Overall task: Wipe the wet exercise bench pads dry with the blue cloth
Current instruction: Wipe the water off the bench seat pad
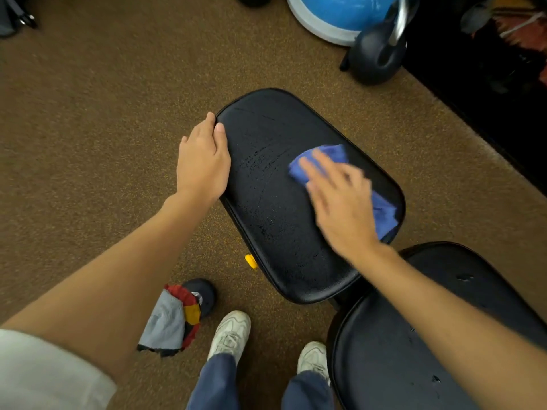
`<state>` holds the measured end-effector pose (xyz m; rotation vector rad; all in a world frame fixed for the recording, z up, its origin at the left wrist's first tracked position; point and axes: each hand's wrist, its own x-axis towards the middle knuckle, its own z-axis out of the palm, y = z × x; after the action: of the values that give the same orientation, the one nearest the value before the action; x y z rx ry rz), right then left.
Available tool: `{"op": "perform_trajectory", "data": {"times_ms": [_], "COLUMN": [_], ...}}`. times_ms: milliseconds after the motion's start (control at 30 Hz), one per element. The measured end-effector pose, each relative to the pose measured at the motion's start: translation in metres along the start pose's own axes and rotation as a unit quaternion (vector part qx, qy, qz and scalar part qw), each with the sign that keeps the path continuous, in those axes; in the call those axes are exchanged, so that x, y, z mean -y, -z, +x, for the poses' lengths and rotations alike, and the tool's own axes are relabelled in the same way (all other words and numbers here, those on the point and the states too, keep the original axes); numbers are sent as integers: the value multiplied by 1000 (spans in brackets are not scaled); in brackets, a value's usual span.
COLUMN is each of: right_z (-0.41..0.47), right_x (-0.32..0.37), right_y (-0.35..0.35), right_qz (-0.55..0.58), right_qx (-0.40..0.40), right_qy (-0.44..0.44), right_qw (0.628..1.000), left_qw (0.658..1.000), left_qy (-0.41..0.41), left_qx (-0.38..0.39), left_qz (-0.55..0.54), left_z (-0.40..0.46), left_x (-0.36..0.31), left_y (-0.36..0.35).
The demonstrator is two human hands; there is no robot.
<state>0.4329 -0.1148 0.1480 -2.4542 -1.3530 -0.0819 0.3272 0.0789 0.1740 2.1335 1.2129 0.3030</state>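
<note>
The blue cloth (321, 161) lies on the right half of the seat pad (281, 208), bunched under the right hand (337, 199), whose straight, spread fingers press it flat to the vinyl; the hand is blurred, so the exact finger contact is probably as described but hard to confirm. The left hand (204, 161) grips the seat pad's left edge, thumb on top and fingers curled over the rim, steadying it. Droplets and streaks show left of the cloth, across the seat pad's middle and near end. To do this well, sweep in overlapping passes toward those wet patches, refolding to a dry face. The back pad (414, 335), just beside the seat pad's near end, also carries droplets and is cut off by the frame; the bench frame beneath is mostly hidden
</note>
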Motion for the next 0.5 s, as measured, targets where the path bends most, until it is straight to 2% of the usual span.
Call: {"op": "perform_trajectory", "data": {"times_ms": [67,133,233,367,500], "right_z": [-24,-56,-95,-99,-46], "right_x": [27,41,22,-38,-75], "right_y": [-4,-2,7,18,23], "right_qz": [19,14,-11,-45,-45], "right_qx": [32,89,132,114,70], "right_qy": [127,237,310,278,119], "right_qw": [991,967,942,953,989], "left_qw": [1000,1000,1000,1000,1000], "left_qy": [3,1,0,7,11], "left_qx": [-2,-4,-5,-7,-9], "left_qz": [0,1,-10,-25,-24], "left_z": [1,2,1,-2,-2], "left_x": [0,0,1,0,-1], "left_y": [0,0,0,-2,-3]}}
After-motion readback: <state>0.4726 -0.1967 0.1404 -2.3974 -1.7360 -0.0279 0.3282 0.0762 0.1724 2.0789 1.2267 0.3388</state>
